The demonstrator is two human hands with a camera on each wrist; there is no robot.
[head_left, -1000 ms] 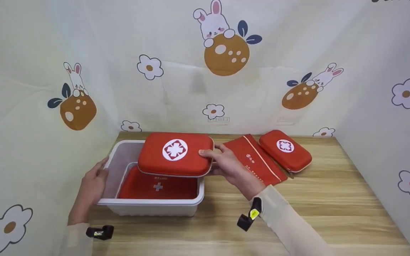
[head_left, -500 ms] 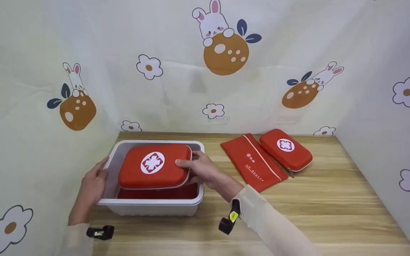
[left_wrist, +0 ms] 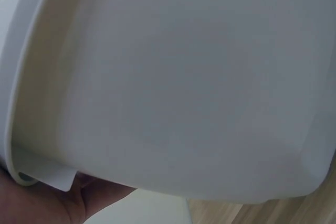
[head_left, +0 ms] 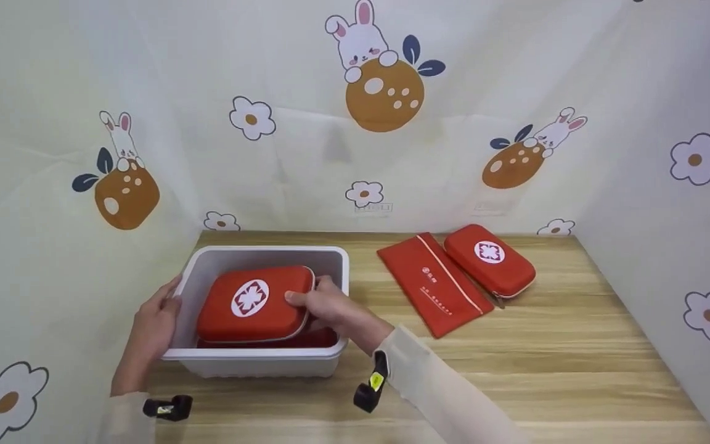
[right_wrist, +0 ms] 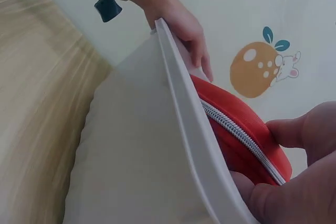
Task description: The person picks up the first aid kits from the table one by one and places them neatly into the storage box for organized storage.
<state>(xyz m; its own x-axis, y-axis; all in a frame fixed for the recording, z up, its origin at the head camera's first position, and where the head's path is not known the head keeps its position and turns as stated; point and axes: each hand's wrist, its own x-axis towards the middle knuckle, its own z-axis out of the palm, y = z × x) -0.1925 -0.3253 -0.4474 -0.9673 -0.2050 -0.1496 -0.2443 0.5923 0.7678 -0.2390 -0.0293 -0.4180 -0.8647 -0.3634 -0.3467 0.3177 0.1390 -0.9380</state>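
My right hand (head_left: 331, 303) pinches the right end of a red zippered first-aid case (head_left: 219, 308), thumb on top and fingers beneath. The case, marked with a white round emblem, is tilted inside a white plastic bin (head_left: 256, 353). In the right wrist view the silver zipper (right_wrist: 239, 134) shows between thumb and fingers. My left hand (head_left: 153, 327) grips the bin's left end; the left wrist view shows it at the rim's lip (left_wrist: 44, 169). Under the held case, a strip of another red item (head_left: 324, 338) shows in the bin, mostly hidden.
Right of the bin, a flat red pouch (head_left: 426, 277) with a light zip line lies on the wood-grain table (head_left: 552, 364). A smaller red first-aid case (head_left: 503, 274) lies against its right side. Printed fabric walls (head_left: 293, 160) stand behind and at both sides.
My right hand has moved left and down, lowering the red first-aid case from above the bin's right side into the bin. My left hand has stayed at the bin's left end.
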